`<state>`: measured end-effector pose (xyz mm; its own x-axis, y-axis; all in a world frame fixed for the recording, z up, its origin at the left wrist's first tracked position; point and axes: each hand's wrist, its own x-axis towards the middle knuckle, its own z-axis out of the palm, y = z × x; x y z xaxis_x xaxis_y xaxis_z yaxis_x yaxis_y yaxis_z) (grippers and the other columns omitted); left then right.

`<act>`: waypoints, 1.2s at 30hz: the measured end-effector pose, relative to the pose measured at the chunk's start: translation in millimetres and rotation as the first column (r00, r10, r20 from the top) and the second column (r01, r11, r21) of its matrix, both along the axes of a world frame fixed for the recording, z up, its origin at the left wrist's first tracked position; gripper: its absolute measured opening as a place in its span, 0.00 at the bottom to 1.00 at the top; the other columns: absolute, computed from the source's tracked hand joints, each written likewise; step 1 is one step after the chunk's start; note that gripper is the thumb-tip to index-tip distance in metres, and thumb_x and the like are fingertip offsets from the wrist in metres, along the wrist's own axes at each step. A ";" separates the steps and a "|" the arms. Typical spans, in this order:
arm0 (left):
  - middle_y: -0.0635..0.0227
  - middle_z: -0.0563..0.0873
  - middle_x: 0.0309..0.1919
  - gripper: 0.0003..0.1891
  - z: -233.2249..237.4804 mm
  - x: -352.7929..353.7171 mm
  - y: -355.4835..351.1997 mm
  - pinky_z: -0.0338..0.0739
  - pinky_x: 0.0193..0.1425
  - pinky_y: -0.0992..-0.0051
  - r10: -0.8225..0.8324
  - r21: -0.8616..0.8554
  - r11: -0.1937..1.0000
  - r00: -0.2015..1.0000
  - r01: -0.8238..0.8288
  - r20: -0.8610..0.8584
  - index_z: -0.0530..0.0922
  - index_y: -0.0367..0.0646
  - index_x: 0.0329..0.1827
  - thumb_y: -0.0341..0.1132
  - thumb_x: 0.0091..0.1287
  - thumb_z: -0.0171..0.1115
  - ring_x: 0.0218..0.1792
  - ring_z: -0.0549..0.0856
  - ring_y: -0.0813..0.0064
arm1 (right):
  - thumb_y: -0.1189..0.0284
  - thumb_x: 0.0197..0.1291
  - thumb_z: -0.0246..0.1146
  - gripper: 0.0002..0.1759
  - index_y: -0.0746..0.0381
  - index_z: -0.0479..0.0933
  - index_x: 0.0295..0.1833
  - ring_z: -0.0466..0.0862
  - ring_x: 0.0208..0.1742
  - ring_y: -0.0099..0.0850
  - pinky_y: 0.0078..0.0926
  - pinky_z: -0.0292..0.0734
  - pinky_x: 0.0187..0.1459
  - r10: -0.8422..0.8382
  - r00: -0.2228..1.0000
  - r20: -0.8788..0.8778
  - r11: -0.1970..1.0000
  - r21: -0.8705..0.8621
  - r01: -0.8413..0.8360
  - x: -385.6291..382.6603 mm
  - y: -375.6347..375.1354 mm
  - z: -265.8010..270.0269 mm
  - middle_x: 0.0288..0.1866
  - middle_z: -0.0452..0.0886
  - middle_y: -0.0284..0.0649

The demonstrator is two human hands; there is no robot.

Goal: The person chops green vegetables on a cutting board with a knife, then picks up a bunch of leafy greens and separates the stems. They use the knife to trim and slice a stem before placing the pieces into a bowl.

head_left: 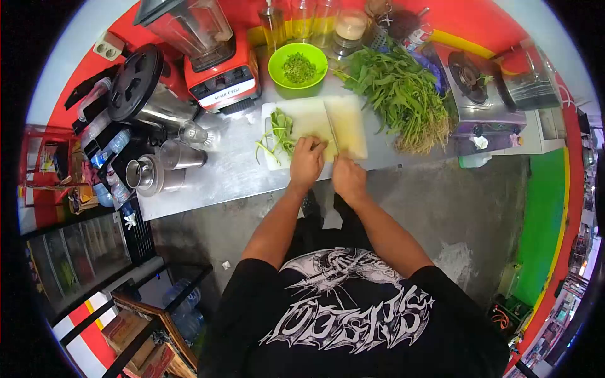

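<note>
My right hand (348, 177) is closed around the handle of a knife (331, 126), its blade pointing away from me across the white cutting board (350, 120). Just to its left, my left hand (307, 162) rests on the board with fingers curled down, pressing on leafy greens mostly hidden under it. More green leaves and stems (281, 129) lie on the board's left part. Behind the board, a lime-green bowl (295, 90) holds chopped greens (298, 68). To the right lies a big bunch of leafy greens (394, 85) with its roots (421, 131) on.
A red blender (220, 75) stands behind on the left, near a large steel pot with a black lid (135, 82) and metal cups (181, 155). Bottles (273, 26) line the back. A gas stove (482, 94) sits at the right end of the steel table (233, 167).
</note>
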<state>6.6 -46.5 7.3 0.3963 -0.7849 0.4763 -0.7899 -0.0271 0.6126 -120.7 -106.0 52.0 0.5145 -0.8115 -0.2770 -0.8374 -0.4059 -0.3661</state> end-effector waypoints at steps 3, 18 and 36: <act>0.60 0.81 0.41 0.15 1.7 -1.7 1.9 0.74 0.49 0.59 0.003 0.015 1.000 1.000 -0.003 0.016 0.86 0.40 0.47 0.21 0.57 0.62 0.43 0.78 0.54 | 0.70 0.70 0.52 0.14 0.68 0.74 0.53 0.89 0.43 0.56 0.53 0.82 0.47 0.132 0.990 0.044 0.989 -0.077 -0.128 -0.2 -10.0 -2.2 0.40 0.87 0.59; 0.62 0.81 0.43 0.18 0.5 -4.0 4.2 0.73 0.54 0.59 0.036 0.069 0.997 0.999 -0.038 0.032 0.87 0.42 0.49 0.21 0.55 0.61 0.47 0.78 0.55 | 0.70 0.70 0.53 0.14 0.70 0.73 0.51 0.89 0.40 0.56 0.53 0.83 0.43 0.083 0.996 0.013 0.994 -0.074 -0.082 4.0 0.3 9.2 0.37 0.88 0.58; 0.65 0.82 0.41 0.16 -2.6 -5.7 5.7 0.75 0.52 0.61 0.065 0.074 0.995 0.997 -0.067 0.034 0.89 0.44 0.48 0.25 0.57 0.64 0.46 0.79 0.59 | 0.67 0.72 0.52 0.16 0.70 0.72 0.52 0.87 0.42 0.59 0.57 0.81 0.47 0.034 0.997 0.065 0.999 -0.003 -0.034 12.2 -4.5 -4.3 0.40 0.86 0.61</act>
<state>0.9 -40.8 4.7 0.4342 -0.7916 0.4298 -0.8036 -0.1247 0.5820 -108.6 -110.6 47.7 0.5585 -0.7939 -0.2403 -0.7976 -0.4344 -0.4184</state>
